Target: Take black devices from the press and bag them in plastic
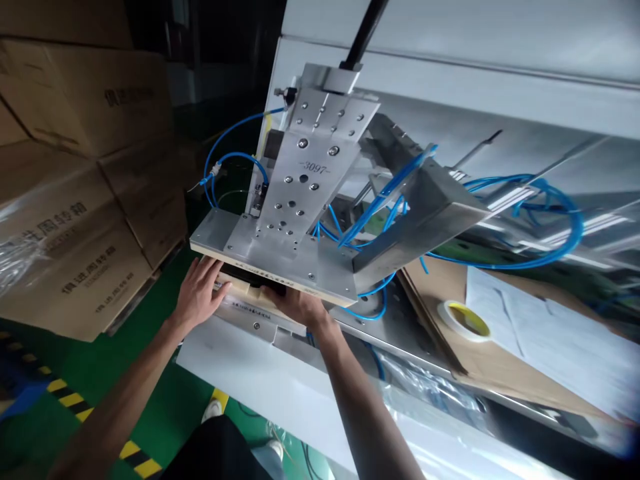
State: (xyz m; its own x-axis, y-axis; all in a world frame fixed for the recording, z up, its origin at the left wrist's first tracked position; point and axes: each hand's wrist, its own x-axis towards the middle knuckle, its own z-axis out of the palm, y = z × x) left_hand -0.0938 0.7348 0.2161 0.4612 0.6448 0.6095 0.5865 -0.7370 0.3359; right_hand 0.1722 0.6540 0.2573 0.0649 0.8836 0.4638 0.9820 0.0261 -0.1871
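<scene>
Both hands are reaching under the front edge of a metal press plate (280,257) marked 3097. The left hand (200,293) is lying flat, fingers spread, on a pale block (247,290) sitting just beneath the plate's overhang. The right hand (297,305) is pressing against the same block, its fingers tucked under the plate so their grip cannot be told. Blue air hoses (525,220) are looping to the right; a tape roll (463,319) is resting on cardboard (450,280), well apart. Stacked cartons (75,200) are crowding the left aisle.
</scene>
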